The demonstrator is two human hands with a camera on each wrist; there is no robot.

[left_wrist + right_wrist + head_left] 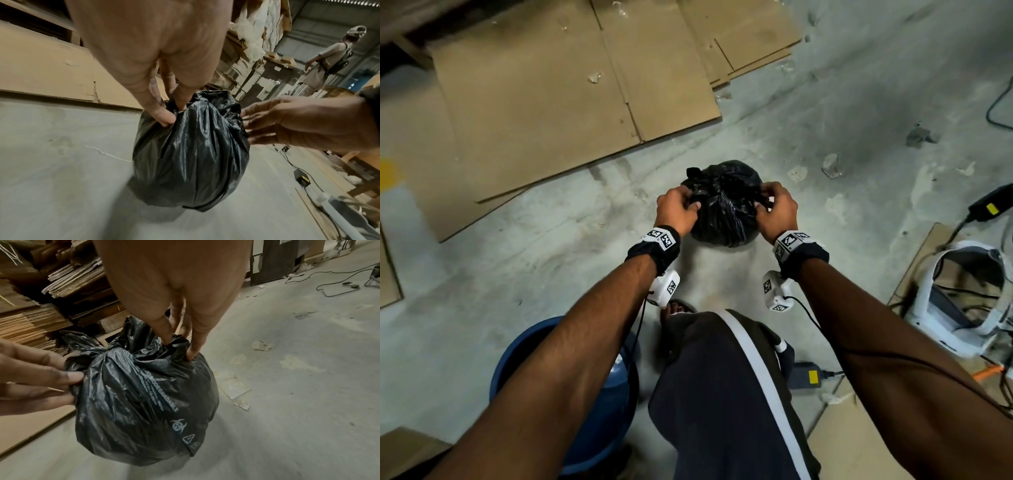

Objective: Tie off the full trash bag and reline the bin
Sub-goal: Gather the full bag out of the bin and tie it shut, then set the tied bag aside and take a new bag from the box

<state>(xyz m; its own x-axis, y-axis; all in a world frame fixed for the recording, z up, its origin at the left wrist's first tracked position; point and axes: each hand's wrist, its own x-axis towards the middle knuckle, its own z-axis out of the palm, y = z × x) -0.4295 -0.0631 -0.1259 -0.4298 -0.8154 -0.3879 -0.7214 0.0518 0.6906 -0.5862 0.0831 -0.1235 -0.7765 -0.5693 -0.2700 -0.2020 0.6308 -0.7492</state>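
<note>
A full black trash bag (722, 216) sits between my two hands over the concrete floor, its top gathered into a knot (115, 347) with a loose tail (693, 174). My left hand (693, 204) pinches the plastic on the left of the bag's top, thumb and fingers curled into it (174, 113). On the bag's right side my right hand (760, 202) pinches a fold of the top (180, 347). The bag (144, 402) carries white print and a biohazard symbol. A blue bin (534, 356) stands by my left forearm, mostly hidden by it.
Flattened cardboard sheets (551, 85) cover the floor to the far left. Power adapters (989, 205) with cables and a white framed device (962, 291) lie on the right. Another adapter (804, 375) sits beside my leg. A person (329, 61) stands further off.
</note>
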